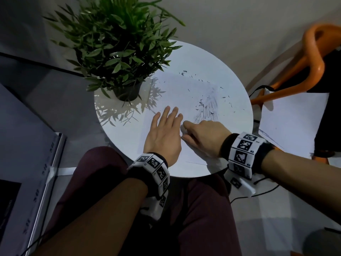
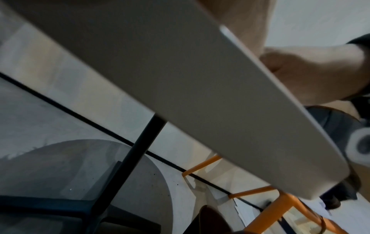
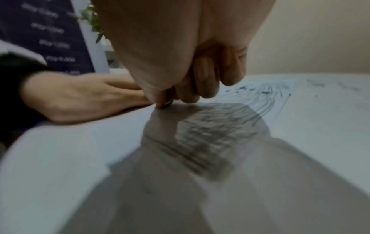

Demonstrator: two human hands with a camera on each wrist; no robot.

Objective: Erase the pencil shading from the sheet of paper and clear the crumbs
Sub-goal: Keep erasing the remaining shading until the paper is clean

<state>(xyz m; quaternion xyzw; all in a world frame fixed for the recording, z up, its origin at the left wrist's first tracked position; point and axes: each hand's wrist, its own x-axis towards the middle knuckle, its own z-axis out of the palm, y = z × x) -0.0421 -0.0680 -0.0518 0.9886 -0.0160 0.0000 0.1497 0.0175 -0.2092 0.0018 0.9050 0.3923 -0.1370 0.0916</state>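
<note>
A white sheet of paper (image 1: 177,89) lies on the round white table (image 1: 212,58). Grey pencil shading (image 1: 208,109) marks the sheet's right part, with dark eraser crumbs (image 1: 191,76) scattered above and around it. My left hand (image 1: 166,126) presses flat on the sheet, fingers straight, just left of the shading. My right hand (image 1: 186,130) sits beside it at the shading's lower edge, fingers curled. In the right wrist view my right hand (image 3: 180,95) pinches a small eraser (image 3: 166,104) whose dark tip touches the paper, with the shading (image 3: 216,134) nearer the camera. The left hand (image 3: 80,96) lies flat behind.
A potted plant (image 1: 118,52) stands at the table's back left, close to the sheet. An orange chair (image 1: 304,61) and another white sheet (image 1: 291,122) are off to the right. A dark printed board (image 1: 27,145) leans at the left. My knees sit under the near edge.
</note>
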